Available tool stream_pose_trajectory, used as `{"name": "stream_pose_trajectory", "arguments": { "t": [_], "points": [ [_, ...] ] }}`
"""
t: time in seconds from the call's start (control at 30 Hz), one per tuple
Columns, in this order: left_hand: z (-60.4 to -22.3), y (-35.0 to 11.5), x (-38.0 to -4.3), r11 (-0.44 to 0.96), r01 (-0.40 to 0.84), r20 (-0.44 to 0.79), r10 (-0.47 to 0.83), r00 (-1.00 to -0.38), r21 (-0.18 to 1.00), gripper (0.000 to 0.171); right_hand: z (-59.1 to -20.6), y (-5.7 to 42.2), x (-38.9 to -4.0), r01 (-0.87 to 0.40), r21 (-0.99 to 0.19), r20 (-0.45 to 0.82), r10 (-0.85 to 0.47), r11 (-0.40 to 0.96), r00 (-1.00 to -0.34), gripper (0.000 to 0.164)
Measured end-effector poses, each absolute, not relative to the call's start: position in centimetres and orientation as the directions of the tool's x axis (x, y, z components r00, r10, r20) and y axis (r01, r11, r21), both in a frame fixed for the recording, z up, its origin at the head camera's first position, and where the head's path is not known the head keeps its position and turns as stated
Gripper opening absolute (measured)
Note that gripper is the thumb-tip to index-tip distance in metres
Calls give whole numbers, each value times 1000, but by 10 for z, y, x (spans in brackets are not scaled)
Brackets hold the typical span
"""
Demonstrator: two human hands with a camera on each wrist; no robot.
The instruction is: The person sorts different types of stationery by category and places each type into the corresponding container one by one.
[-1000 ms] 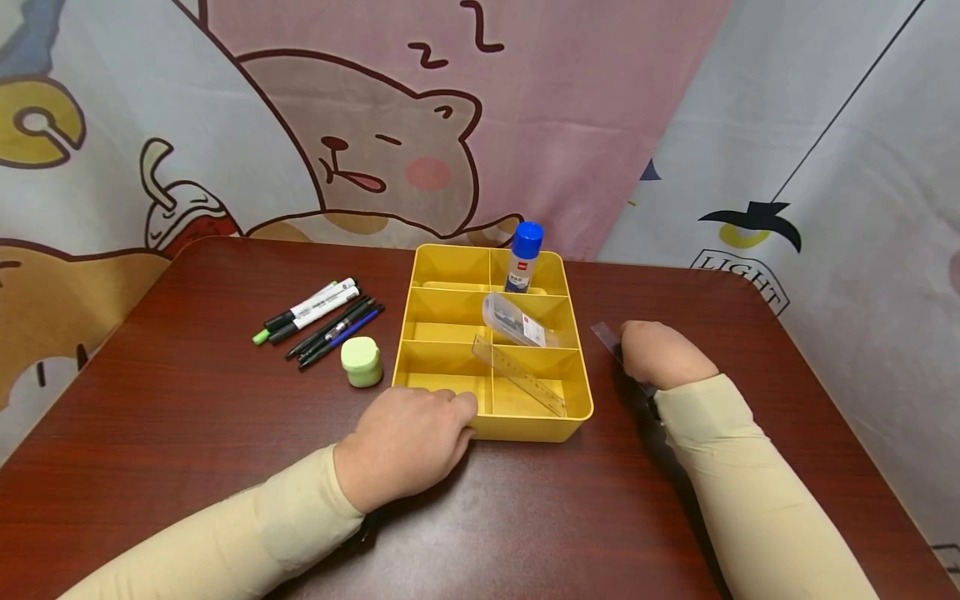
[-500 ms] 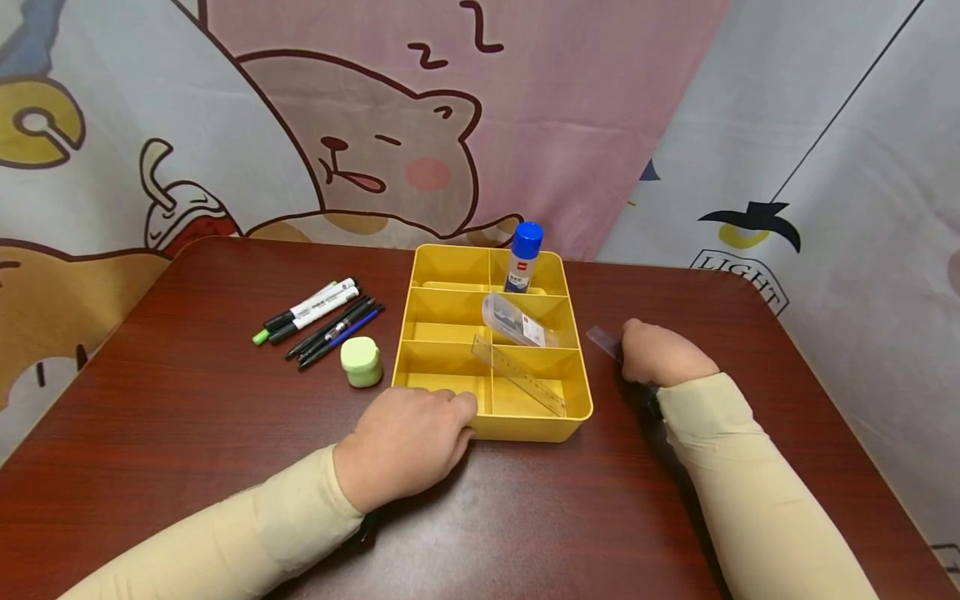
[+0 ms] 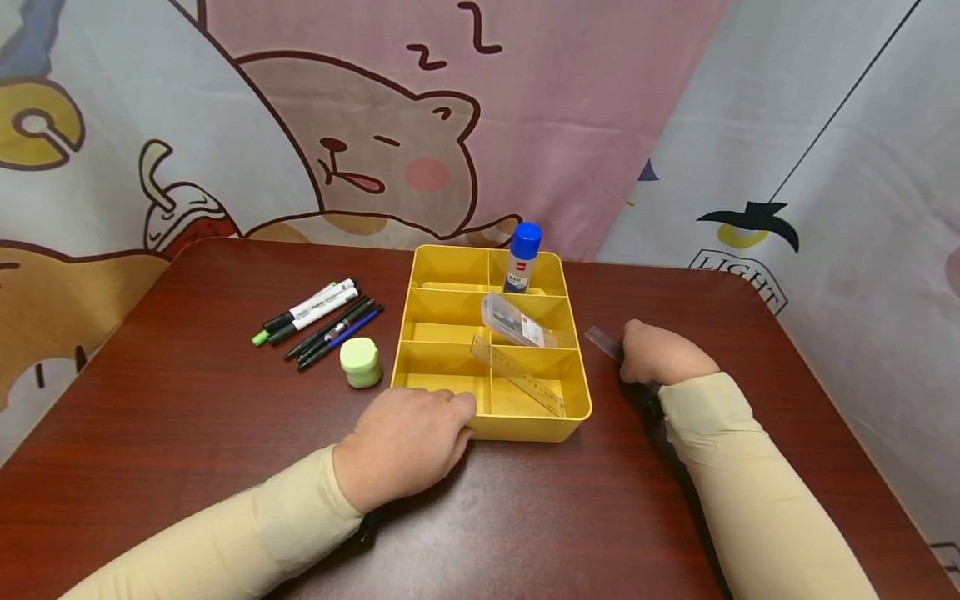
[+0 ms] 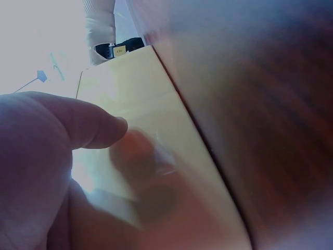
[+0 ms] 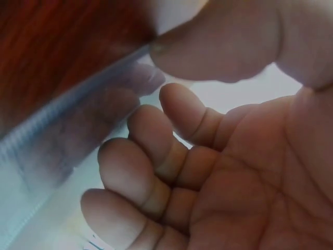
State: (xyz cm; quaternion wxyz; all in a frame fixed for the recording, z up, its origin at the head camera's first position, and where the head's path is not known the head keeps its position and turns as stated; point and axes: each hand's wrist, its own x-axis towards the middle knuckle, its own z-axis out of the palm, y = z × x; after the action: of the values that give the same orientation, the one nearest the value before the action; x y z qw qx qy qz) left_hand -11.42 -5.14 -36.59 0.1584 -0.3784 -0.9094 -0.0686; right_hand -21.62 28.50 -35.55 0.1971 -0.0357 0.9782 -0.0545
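Note:
In the head view my left hand (image 3: 412, 442) grips the front wall of a yellow divided tray (image 3: 528, 430), fingers over the rim. The left wrist view shows the thumb against the tray's outer wall (image 4: 151, 99). To the tray's right, my right hand (image 3: 663, 354) pinches a clear ruler (image 3: 602, 340) low over the table; its far end sticks out toward the tray. Up close, the right wrist view has thumb and fingertips at the edge of this transparent ruler (image 5: 57, 135). Much of it is hidden by the hand in the head view.
A second clear ruler (image 3: 517, 375) leans in the tray's front right compartment. Behind it are a clear plastic case (image 3: 516, 320) and a blue-capped glue stick (image 3: 521, 260). Left of the tray lie markers (image 3: 315, 310), several pens (image 3: 335, 335) and a small green container (image 3: 361, 363).
The ruler's far end has shifted slightly left, toward the tray, with a small turn of the right hand. My left hand and the tray stay in place.

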Motion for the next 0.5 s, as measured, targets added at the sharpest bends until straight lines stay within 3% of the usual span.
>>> {"name": "stream_pose_trajectory", "arguments": {
  "t": [0.5],
  "points": [
    [-366,-51,-114,709,705,330,664,-671,6,21,-358,286,-218,-54,-111,-383,-93,992,-919,36]
  ]
}}
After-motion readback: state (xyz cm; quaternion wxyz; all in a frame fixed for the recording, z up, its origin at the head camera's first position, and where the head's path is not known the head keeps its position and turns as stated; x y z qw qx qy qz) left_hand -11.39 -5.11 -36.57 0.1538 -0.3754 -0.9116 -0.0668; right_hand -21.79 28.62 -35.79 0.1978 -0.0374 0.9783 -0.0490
